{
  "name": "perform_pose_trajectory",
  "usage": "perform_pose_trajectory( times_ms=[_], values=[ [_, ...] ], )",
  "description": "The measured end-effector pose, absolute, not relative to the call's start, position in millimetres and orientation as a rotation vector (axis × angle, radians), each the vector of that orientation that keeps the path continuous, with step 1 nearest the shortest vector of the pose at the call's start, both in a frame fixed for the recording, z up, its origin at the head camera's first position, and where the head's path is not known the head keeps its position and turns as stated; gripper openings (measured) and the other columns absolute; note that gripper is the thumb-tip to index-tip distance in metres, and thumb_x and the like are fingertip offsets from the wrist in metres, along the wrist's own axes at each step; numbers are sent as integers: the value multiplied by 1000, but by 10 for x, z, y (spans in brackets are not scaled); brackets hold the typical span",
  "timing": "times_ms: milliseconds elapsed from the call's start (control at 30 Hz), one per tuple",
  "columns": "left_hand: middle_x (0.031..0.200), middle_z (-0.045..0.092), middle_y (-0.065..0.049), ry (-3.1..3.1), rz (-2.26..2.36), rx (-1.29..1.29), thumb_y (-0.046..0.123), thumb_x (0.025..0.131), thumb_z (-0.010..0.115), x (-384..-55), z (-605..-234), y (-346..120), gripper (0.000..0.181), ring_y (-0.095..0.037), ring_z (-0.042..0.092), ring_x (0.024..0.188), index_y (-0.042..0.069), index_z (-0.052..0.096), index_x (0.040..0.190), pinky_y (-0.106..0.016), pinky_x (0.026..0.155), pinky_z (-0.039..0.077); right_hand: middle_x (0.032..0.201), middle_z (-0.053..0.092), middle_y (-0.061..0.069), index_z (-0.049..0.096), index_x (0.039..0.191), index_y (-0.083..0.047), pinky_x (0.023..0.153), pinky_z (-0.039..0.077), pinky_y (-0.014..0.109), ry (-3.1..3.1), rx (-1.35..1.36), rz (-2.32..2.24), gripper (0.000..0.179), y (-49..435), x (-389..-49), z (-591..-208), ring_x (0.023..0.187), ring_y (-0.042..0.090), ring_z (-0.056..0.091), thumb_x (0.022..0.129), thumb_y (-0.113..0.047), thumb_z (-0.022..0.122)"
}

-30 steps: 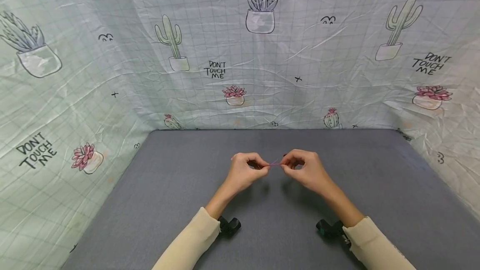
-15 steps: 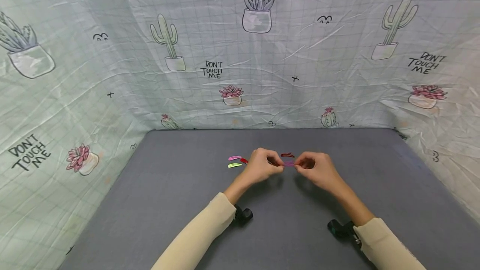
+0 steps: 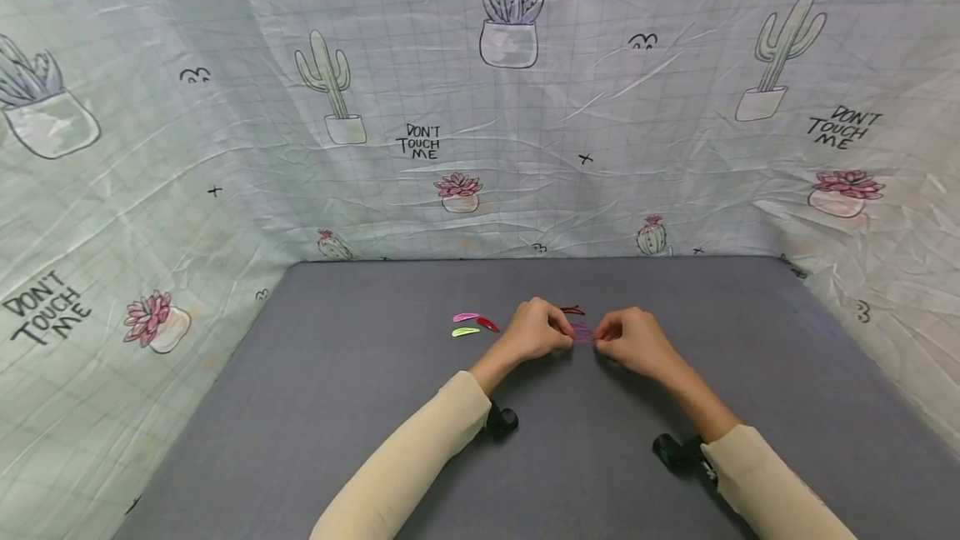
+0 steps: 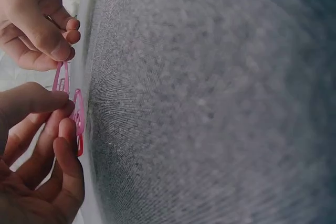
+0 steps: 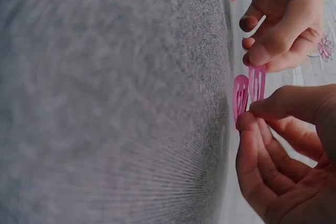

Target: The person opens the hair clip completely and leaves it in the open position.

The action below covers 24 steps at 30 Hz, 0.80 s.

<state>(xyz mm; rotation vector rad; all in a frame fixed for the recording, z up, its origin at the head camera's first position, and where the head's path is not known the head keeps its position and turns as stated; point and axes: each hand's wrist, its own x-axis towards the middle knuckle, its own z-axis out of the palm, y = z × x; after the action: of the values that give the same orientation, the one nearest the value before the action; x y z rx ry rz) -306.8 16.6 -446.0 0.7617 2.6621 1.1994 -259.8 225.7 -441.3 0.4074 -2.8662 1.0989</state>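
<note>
My left hand (image 3: 536, 330) and right hand (image 3: 632, 340) face each other low over the table, each pinching one end of a pink snap hair clip (image 5: 256, 85) between thumb and fingertips. The clip's slotted middle shows between them, while its ends are covered by fingers. Close behind it lies a second pink snap clip (image 5: 240, 97), seen beside the held one in both wrist views. A dark red hair clip (image 3: 573, 310) rests farther back, just beyond the gap between the hands.
To the left of my left hand lie a light pink clip (image 3: 466, 317), a yellow-green clip (image 3: 465, 332) and a red clip (image 3: 488, 324) on the grey table (image 3: 360, 407). A patterned sheet (image 3: 555, 107) hangs behind the table and along its sides.
Both hands have shifted right with the pink clip between them, then come down nearer the table. The clips on the left and the dark red one have come into view from behind the hands.
</note>
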Motion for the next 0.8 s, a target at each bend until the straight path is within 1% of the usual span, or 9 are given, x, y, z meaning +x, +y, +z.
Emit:
perform_pose_trajectory(
  times_ms=[100,200,433,800],
  values=[
    [72,77,3,2674,1198,748,9,78,82,-3076,-4480,175,3,1,54,56,12,83,79,-16,54,41,75,74,4,78,84,-4,57,49,28,-2879,382,1100,5,2244,-2609,-4423,62,10,60,84,-5,73],
    [71,77,2,2676,1198,734,8,78,83,-3076,-4491,176,5,0,54,54,13,83,76,-17,53,40,74,74,3,78,82,-5,56,49,29,-2891,368,1101,6,2233,-2614,-4421,61,10,60,83,-3,73],
    [71,77,1,2649,1192,734,6,79,85,-3064,-4499,174,8,0,54,54,13,82,74,-17,53,40,71,73,3,79,80,-5,57,47,30,-2923,358,1085,7,2209,-2618,-4425,61,10,58,85,-4,75],
    [70,77,3,2680,1133,703,10,77,87,-3058,-4484,182,8,-1,56,56,15,82,73,-18,55,42,70,73,2,79,78,-4,58,48,30,-2951,334,1058,5,2187,-2632,-4422,60,10,58,82,-5,76]
  ],
)
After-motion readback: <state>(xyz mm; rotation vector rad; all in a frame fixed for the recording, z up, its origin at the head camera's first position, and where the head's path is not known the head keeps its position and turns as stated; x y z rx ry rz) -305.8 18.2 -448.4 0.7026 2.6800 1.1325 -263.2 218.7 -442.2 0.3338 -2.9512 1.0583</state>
